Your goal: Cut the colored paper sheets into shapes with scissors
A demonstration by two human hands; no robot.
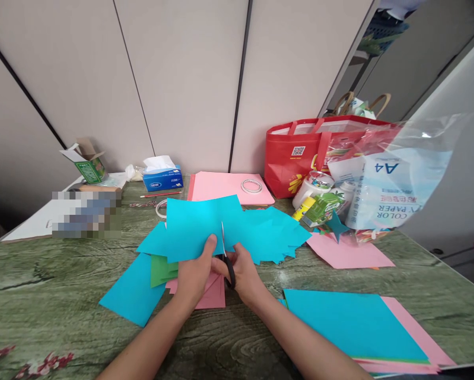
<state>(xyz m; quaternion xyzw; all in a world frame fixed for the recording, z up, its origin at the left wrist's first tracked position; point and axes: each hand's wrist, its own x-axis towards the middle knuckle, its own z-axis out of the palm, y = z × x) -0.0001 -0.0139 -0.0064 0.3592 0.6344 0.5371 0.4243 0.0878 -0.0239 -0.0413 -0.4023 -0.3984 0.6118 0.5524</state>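
Observation:
My left hand (195,274) pinches the lower edge of a cyan paper sheet (199,224), holding it up off the table. My right hand (243,269) grips black-handled scissors (228,258), whose blade points up into the sheet near its middle. Under and around the hands lie more cyan pieces (272,232), a green sheet (161,270) and pink sheets (211,295). One cyan sheet (132,295) lies flat to the left.
A stack of cyan and pink paper (356,327) lies at the front right. Behind are pink paper with a tape roll (252,186), a tissue box (162,178), a red bag (300,153), a plastic bag of A4 colour paper (391,184), glue and small containers (316,203).

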